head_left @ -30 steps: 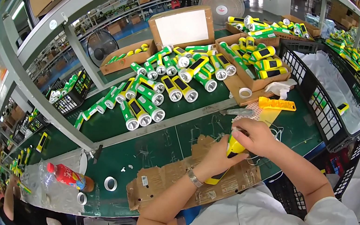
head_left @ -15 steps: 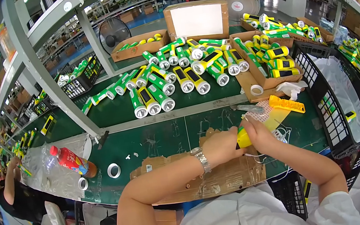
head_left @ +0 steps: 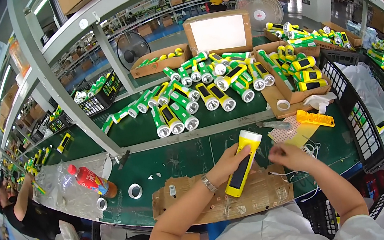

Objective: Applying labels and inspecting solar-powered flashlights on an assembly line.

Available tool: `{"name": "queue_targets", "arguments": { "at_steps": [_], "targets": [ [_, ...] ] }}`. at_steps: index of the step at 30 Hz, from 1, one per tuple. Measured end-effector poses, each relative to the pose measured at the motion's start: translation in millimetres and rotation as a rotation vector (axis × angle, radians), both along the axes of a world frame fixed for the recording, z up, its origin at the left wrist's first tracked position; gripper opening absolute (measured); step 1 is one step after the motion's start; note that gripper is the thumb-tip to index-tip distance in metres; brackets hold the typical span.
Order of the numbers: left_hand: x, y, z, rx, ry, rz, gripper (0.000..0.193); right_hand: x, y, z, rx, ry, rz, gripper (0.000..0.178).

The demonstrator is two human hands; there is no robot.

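My left hand (head_left: 228, 163) is wrapped around a yellow flashlight (head_left: 243, 168) with a white head and a dark panel along its side. It is held slantwise above the brown cardboard sheet (head_left: 190, 201), its head pointing away from me. Just right of the flashlight and apart from it, my right hand (head_left: 289, 157) is closed, thumb and fingers pressed together. Whatever may be between those fingertips is too small to make out. A white cable (head_left: 310, 150) runs under and beside the right hand, near a sheet of small stickers (head_left: 282, 133).
Several green and yellow flashlights (head_left: 184, 105) lie across the far bench, beside a cardboard box (head_left: 293, 96) of more. A black crate (head_left: 359, 116) stands at the right. A yellow plastic piece (head_left: 314, 118), tape rolls (head_left: 135, 191) and a drink bottle (head_left: 92, 181) sit nearby. A co-worker (head_left: 23, 209) is at left.
My hands have separated. The flashlight, earlier mostly covered by both hands, is now in the left hand alone with its white head showing. The view has shifted slightly.
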State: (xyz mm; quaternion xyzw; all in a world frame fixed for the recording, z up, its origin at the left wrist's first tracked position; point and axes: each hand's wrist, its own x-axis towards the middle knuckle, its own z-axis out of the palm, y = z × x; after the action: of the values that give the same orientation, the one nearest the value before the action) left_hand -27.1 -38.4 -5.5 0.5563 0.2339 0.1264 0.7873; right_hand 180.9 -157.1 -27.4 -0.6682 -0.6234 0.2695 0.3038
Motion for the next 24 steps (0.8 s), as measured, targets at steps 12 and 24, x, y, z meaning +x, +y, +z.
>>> {"name": "queue_targets", "arguments": {
  "at_steps": [12,24],
  "targets": [
    [1.6,-7.3,11.5,0.846,-0.301,0.132,0.064,-42.6,-38.8,-0.6,0.046,-0.322,-0.191,0.018],
    [26.4,-8.1,10.1,-0.275,-0.607,0.090,0.046,-38.6,-33.2,42.4,0.301,0.388,-0.235,0.015]
  ]
}}
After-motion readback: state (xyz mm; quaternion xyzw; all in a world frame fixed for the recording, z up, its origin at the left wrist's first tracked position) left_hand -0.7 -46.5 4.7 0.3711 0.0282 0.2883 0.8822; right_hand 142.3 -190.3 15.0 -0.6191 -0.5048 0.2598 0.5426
